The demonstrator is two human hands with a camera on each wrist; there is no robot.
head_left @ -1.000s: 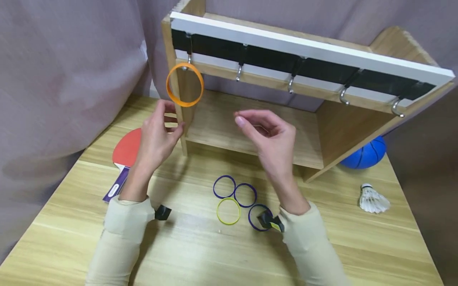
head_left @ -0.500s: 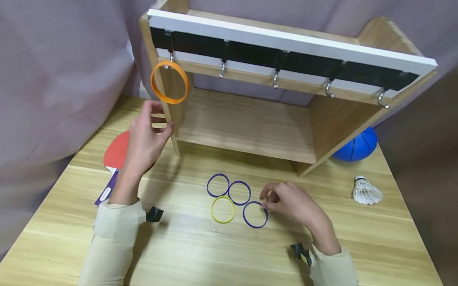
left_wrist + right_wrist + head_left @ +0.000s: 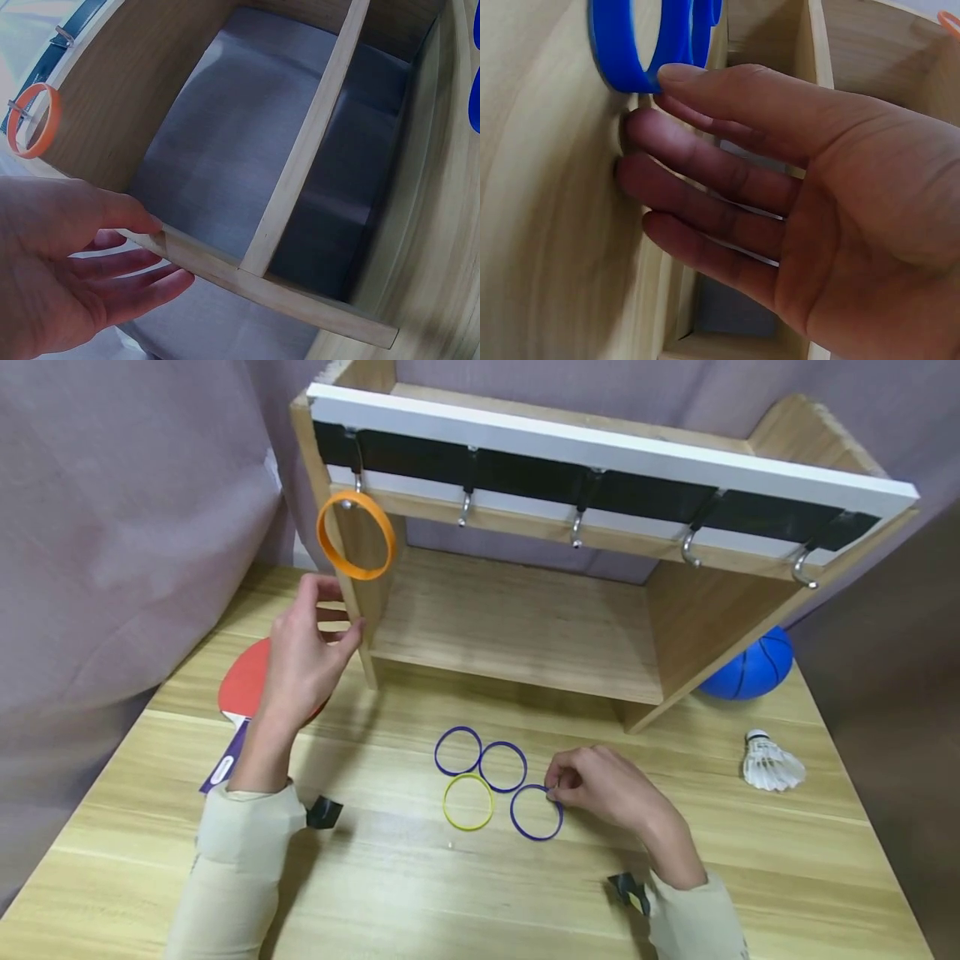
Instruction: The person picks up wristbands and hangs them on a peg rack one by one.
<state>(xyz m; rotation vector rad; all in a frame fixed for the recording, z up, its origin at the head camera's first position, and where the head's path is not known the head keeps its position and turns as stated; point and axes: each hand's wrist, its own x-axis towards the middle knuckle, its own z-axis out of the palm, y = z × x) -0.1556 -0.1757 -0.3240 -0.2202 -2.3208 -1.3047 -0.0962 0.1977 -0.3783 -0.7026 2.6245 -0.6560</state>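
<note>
The right hand (image 3: 611,789), thumb and forefinger nearly together, seems to pinch the nearest blue ring (image 3: 613,45) on the table (image 3: 420,893), near a yellow ring (image 3: 468,828). Beyond, the left hand (image 3: 300,652), loosely curled, grips the wooden shelf (image 3: 517,618); its leftmost hook (image 3: 358,483) carries an orange ring (image 3: 358,572).

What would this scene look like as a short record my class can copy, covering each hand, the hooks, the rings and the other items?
Left hand: grips a side panel of the wooden rack
Right hand: pinches the rim of a blue ring
Hooks: five, along the rack's front
Hung: orange ring, leftmost hook
Other rings on table: two blue, one yellow
Left of rack: red paddle
Right of rack: blue ball, shuttlecock
</note>
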